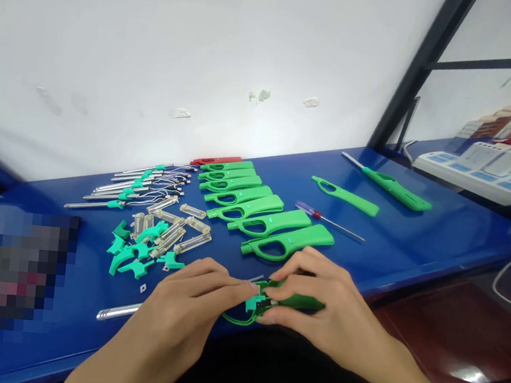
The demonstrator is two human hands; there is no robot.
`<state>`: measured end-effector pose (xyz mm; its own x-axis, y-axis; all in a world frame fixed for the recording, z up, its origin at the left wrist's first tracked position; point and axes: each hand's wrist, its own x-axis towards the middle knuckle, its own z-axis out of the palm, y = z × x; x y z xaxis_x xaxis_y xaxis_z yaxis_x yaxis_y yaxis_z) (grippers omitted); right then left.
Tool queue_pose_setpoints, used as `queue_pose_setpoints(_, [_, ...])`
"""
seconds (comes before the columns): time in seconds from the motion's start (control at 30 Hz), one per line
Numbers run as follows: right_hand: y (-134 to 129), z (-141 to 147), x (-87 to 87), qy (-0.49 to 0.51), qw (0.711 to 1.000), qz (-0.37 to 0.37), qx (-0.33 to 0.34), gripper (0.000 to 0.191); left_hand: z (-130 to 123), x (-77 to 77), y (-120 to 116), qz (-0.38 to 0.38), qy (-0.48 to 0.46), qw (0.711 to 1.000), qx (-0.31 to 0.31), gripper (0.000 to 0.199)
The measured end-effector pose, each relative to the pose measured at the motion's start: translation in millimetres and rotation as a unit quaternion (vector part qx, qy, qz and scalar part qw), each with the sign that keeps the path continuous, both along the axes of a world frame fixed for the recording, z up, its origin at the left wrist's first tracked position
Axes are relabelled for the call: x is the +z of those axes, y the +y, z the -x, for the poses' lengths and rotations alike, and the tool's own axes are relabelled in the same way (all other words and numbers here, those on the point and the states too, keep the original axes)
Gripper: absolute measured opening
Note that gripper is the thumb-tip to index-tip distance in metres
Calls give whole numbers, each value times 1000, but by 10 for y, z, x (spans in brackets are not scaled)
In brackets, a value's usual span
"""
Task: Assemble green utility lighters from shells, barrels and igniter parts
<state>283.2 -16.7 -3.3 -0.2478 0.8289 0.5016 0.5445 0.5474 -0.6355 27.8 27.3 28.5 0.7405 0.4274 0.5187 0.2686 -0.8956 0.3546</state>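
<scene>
The glossy green plastic lighter shell (303,302), curved and looped, held a matte teal trigger (252,303); the left hand (199,297) and right hand (313,292) pinched it.

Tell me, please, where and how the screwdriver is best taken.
I would take the screwdriver by its handle, from above and from the right, fingers across it. It lies flat, the handle looks thicker than the thin shaft, and green shells lie close on its left.
</scene>
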Motion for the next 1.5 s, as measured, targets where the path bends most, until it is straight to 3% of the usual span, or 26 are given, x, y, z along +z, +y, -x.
queue_pose_setpoints(0.47, [-4,0,13,-3,1000,1,0,12,38,-18,-37,88,17,995,31,46])
queue_pose_setpoints(0.8, [4,0,25,-10,1000,0,-3,12,15,-27,-16,49,-3,999,17,44])
queue_pose_setpoints(1.07, [-1,-4,17,-13,1000,-1,-4,13,57,-15,-37,-5,42,999,13,48])
queue_pose_setpoints(1.33, [-1,-13,21,-16,1000,0,-1,13,19,2,-42,-23,48,999,-4,26])
queue_pose_setpoints(1.5, [0,-13,20,-17,1000,-7,1,15,26,-71,-30,-28,40,999,-7,38])
